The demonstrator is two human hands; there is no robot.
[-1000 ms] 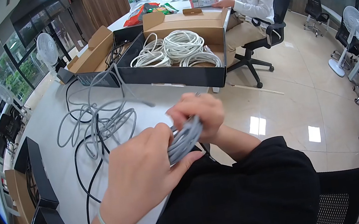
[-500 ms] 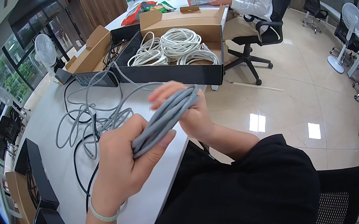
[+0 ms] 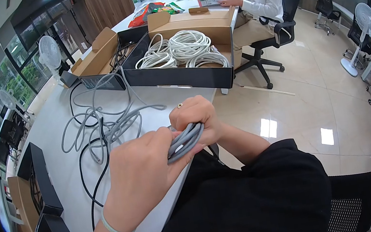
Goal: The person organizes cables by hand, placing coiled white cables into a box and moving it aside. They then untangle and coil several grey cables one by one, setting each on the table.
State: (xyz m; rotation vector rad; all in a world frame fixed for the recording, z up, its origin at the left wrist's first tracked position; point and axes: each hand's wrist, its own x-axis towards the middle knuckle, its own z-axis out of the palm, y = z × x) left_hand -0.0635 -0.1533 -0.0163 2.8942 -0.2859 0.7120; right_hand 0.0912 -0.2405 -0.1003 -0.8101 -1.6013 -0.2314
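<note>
My left hand (image 3: 141,170) grips a grey coil (image 3: 188,139); my right hand (image 3: 197,116) is curled round its far end. That length is bundled; more grey cable (image 3: 122,124) lies tangled at 10 o'clock on the worktop (image 3: 60,178). White coils (image 3: 189,45) fill part of the box (image 3: 180,77) at 12 o'clock. Compared with 0.5 s ago, my right fingers have folded in, hiding more coil.

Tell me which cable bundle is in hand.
The grey coil, gripped by the left hand and right hand; the white coils lie in the open box, and the looser grey tangle rests on the table.
</note>
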